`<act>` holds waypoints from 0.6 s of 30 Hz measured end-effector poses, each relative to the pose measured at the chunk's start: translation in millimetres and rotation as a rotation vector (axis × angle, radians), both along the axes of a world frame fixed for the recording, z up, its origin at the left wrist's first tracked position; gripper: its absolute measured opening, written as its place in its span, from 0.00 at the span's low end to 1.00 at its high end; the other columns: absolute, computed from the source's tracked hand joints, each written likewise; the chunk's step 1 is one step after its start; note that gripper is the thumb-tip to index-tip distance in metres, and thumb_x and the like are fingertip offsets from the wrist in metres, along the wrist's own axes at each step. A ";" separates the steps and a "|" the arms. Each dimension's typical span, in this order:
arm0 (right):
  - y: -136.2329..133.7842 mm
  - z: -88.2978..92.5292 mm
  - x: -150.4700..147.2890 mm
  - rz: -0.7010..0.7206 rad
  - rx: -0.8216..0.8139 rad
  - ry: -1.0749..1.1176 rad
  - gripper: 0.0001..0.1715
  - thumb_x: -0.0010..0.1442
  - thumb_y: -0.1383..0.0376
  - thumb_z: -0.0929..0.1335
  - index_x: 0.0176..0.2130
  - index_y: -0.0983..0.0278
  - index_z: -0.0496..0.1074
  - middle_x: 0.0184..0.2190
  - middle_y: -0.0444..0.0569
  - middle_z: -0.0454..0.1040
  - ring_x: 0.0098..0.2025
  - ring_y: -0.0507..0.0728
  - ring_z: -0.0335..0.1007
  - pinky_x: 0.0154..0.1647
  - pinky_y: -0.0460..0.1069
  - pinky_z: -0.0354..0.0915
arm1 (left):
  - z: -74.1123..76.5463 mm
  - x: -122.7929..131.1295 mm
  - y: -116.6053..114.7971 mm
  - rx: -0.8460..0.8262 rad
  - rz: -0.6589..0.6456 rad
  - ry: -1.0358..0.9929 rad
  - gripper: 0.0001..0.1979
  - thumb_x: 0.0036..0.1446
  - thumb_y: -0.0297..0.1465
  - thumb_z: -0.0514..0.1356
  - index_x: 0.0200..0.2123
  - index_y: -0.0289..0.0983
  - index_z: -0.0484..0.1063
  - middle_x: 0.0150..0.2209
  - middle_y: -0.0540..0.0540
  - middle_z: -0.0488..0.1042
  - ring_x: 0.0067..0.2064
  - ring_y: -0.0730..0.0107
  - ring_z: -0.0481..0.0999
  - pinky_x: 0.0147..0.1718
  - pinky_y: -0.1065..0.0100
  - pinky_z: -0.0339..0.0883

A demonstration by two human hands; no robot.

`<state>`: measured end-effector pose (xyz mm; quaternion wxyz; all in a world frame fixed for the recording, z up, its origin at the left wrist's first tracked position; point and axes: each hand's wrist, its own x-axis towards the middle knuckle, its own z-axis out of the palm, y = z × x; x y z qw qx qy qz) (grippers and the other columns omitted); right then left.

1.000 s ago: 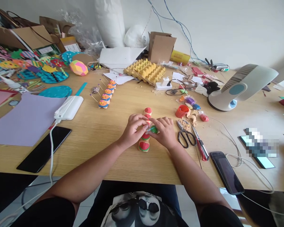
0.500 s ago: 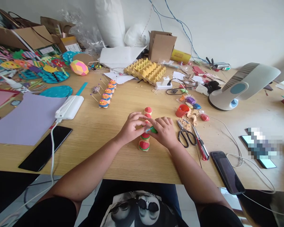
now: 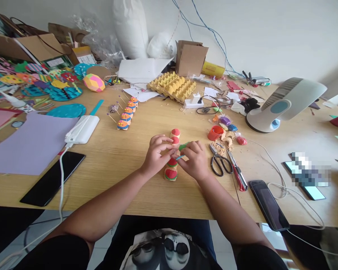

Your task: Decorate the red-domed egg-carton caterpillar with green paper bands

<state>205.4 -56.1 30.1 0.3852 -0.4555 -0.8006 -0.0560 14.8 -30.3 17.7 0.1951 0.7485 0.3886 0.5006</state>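
Note:
In front of me on the table lies a strip of egg-carton cups with red domes and green bands. Its middle is partly hidden by my fingers. My left hand is closed over the strip's middle from the left side, fingertips bent inward. Opposite it, my right hand pinches a thin blue stick, its tip pointing at the strip. A lump of green clay shows by the right fingers; whether they hold it too is unclear.
Scissors, a red cutter knife, a red cup and a phone lie to the right. A blue-and-orange cup strip with pins stands farther left. A power bank and a fan flank the work area.
My right fingers have curled in more, and the blue stick now shows more clearly, slanting across them. More of the green clay is visible. My left hand stays at the strip.

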 end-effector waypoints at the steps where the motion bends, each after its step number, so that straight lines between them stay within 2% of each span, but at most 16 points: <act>1: 1.0 -0.3 -1.6 0.016 -0.046 0.012 0.17 0.64 0.53 0.71 0.30 0.61 0.73 0.31 0.50 0.72 0.35 0.58 0.66 0.40 0.55 0.62 | 0.0 0.9 -0.7 0.017 0.001 0.012 0.04 0.62 0.33 0.64 0.34 0.43 0.79 0.45 0.45 0.78 0.58 0.58 0.68 0.63 0.48 0.63; 4: 4.1 -2.5 -3.7 0.061 -0.167 0.082 0.15 0.65 0.55 0.70 0.32 0.61 0.73 0.30 0.48 0.72 0.34 0.57 0.67 0.39 0.53 0.64 | 0.2 2.4 -2.5 0.046 -0.013 0.051 0.03 0.61 0.33 0.65 0.33 0.44 0.79 0.46 0.45 0.78 0.59 0.56 0.67 0.62 0.47 0.63; 6: 4.4 -3.4 -3.4 0.079 -0.192 0.113 0.14 0.67 0.57 0.68 0.31 0.61 0.72 0.29 0.48 0.71 0.34 0.57 0.67 0.38 0.52 0.64 | 1.2 2.9 -3.6 0.071 -0.019 0.068 0.03 0.60 0.33 0.66 0.33 0.45 0.80 0.46 0.46 0.78 0.60 0.56 0.66 0.62 0.47 0.63; 12: -1.2 1.7 -3.2 0.042 -0.084 -0.049 0.13 0.66 0.64 0.64 0.29 0.61 0.70 0.27 0.49 0.70 0.31 0.58 0.63 0.37 0.53 0.62 | 5.2 3.7 -6.6 0.140 0.021 0.099 0.04 0.59 0.35 0.67 0.32 0.45 0.80 0.45 0.46 0.78 0.60 0.55 0.66 0.61 0.47 0.63; 18: -4.1 3.3 -8.0 0.006 -0.082 -0.091 0.11 0.64 0.65 0.66 0.29 0.62 0.71 0.28 0.49 0.72 0.32 0.57 0.63 0.37 0.52 0.62 | 6.4 4.0 -8.2 0.130 0.076 0.154 0.06 0.59 0.34 0.66 0.29 0.45 0.79 0.44 0.46 0.79 0.60 0.53 0.66 0.60 0.45 0.64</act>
